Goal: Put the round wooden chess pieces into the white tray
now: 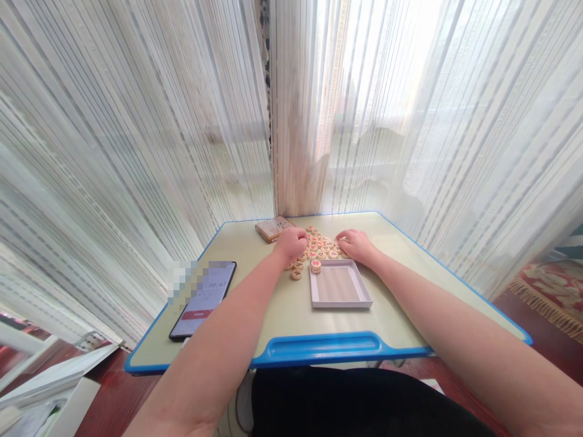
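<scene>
Round wooden Chinese chess pieces [320,243] with red and dark characters lie in a loose group on the small table. My left hand [292,243] is at the group's left side, its fingers curled closed; whatever is in them is hidden. At the right edge of the group, my right hand [359,247] rests with bent fingers slightly apart, touching or very near the outer pieces. A shallow white box tray [341,304] lies nearer to me. In its far left corner sits a short stack of chess pieces [316,266], the top one showing a red character.
A patterned box lid [273,228] lies at the back of the table, behind my left hand. On the left, a phone [203,303] displays a timer. The table [410,291] has a blue rim and a blue front groove [323,347]. String curtains [218,121] hang behind it.
</scene>
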The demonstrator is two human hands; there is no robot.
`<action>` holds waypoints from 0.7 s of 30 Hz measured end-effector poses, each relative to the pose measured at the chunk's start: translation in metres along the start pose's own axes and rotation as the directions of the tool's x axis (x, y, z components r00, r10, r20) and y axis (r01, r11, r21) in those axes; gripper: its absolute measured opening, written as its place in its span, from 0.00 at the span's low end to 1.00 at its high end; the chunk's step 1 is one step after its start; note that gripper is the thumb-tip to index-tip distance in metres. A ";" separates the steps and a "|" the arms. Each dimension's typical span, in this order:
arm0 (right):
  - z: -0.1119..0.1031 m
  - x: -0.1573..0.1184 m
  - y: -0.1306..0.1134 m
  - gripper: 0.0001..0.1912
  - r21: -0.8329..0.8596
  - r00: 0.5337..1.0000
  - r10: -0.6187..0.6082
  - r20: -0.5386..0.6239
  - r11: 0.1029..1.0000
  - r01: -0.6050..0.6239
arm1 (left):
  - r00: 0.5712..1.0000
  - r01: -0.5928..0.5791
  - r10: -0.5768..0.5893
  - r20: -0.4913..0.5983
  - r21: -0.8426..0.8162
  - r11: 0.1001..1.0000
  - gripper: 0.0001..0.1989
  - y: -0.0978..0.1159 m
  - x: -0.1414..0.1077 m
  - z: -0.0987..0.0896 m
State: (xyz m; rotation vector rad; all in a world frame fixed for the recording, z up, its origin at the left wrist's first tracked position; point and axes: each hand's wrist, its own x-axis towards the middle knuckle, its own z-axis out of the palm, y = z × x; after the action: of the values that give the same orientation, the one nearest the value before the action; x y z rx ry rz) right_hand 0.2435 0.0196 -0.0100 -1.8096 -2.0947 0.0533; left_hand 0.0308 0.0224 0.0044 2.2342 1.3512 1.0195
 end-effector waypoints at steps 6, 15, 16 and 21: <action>-0.002 -0.001 0.002 0.17 0.003 0.999 0.029 0.016 1.000 -0.029 | 0.978 -0.022 0.010 0.209 0.057 0.998 0.02 0.003 -0.004 -0.005; 0.000 -0.003 0.004 0.20 0.025 0.999 0.032 -0.026 0.999 -0.031 | 0.816 -0.012 0.064 0.575 -0.095 0.995 0.17 0.026 -0.010 -0.023; 0.000 -0.003 0.004 0.20 0.024 0.999 0.034 -0.022 0.999 -0.033 | 0.821 -0.033 0.069 0.567 -0.073 0.997 0.16 0.026 -0.010 -0.023; 0.000 -0.002 0.005 0.20 0.025 0.999 0.034 -0.002 0.999 -0.034 | 0.825 -0.015 0.021 0.564 -0.016 1.000 0.12 0.023 -0.008 -0.021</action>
State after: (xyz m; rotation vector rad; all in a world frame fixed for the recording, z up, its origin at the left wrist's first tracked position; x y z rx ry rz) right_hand 0.2485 0.0187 -0.0119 -1.8297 -2.0527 0.0860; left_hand 0.0277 0.0024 0.0288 2.2803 1.0468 0.3041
